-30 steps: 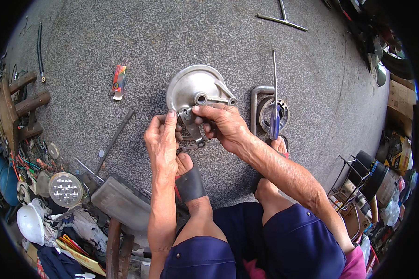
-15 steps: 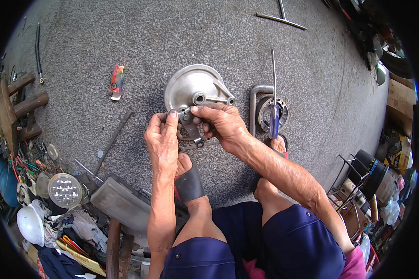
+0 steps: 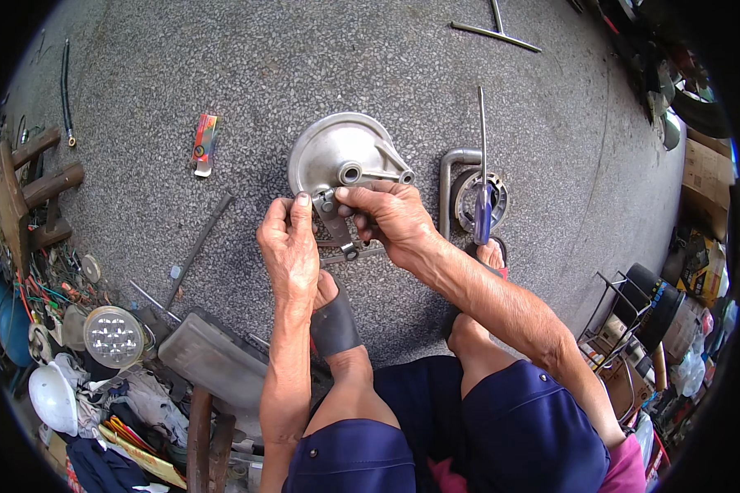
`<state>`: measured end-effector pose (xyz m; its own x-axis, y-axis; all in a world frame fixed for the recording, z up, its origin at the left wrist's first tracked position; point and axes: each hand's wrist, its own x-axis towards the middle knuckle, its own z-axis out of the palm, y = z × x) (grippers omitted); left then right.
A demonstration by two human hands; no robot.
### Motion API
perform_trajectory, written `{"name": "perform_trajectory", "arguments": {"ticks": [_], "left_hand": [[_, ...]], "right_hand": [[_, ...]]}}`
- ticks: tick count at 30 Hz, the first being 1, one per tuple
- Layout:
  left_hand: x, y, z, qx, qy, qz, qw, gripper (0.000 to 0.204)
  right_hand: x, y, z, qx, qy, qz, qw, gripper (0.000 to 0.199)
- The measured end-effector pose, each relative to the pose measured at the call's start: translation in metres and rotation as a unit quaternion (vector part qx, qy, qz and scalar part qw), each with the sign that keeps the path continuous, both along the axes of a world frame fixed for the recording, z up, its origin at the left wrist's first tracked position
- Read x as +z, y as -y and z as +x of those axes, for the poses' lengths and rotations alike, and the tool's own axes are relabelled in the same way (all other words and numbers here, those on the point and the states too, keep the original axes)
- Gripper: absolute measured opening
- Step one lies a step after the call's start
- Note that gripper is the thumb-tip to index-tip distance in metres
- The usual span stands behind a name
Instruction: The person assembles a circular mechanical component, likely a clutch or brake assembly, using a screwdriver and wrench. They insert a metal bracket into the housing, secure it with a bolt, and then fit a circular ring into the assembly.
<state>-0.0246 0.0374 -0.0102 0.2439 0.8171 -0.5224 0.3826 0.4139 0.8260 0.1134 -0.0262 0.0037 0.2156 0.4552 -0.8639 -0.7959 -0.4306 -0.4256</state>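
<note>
A round silver brake plate (image 3: pixel 325 152) with a hub hole and a side arm is held up in front of my feet. A flat metal brake lever (image 3: pixel 335 223) points down from its near edge. My left hand (image 3: pixel 289 246) is closed at the plate's lower left edge, its thumb at the lever's upper end. My right hand (image 3: pixel 390 218) pinches the same end from the right with thumb and fingers. The fingertips behind the plate are hidden, and so is how the lever joins the plate.
To the right, a blue-handled screwdriver (image 3: pixel 483 209) lies across a ring of brake shoes (image 3: pixel 466 201) beside a bent metal pipe (image 3: pixel 447 193). A small red box (image 3: pixel 205 141) and a dark bar (image 3: pixel 201 246) lie left. A T-handle tool (image 3: pixel 501 34) lies far off.
Almost nothing differs. Both hands keep their hold on the brake plate and lever, and the whole view has shifted very slightly.
</note>
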Motion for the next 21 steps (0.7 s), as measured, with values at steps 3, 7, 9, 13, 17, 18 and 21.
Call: {"name": "perform_trajectory", "arguments": {"ticks": [3,7,9,13,17,18,21], "left_hand": [[0.005,-0.001,0.003,0.023,0.000,-0.048,0.999,0.032],[0.001,-0.002,0.004,0.034,-0.008,-0.055,0.998,0.032],[-0.004,-0.003,0.001,0.009,-0.026,-0.021,0.999,0.032],[0.000,-0.003,-0.002,-0.060,-0.056,0.061,0.995,0.030],[0.001,0.003,0.001,-0.039,0.011,0.085,0.996,0.019],[0.004,0.003,0.000,-0.031,0.026,0.063,0.997,0.015],[0.004,0.003,-0.003,-0.027,0.059,0.040,0.997,0.011]], "right_hand": [[-0.001,0.001,0.001,0.000,-0.001,0.002,1.000,0.013],[0.001,0.001,0.000,-0.001,0.003,0.003,1.000,0.012],[0.001,0.000,0.000,0.002,0.000,0.004,1.000,0.012],[-0.002,0.001,0.000,0.000,-0.001,0.002,1.000,0.012],[-0.001,-0.001,0.001,0.002,-0.006,-0.004,1.000,0.011],[-0.001,-0.001,0.002,0.003,-0.006,-0.006,1.000,0.012],[0.000,-0.002,0.002,0.002,-0.005,-0.012,1.000,0.012]]}}
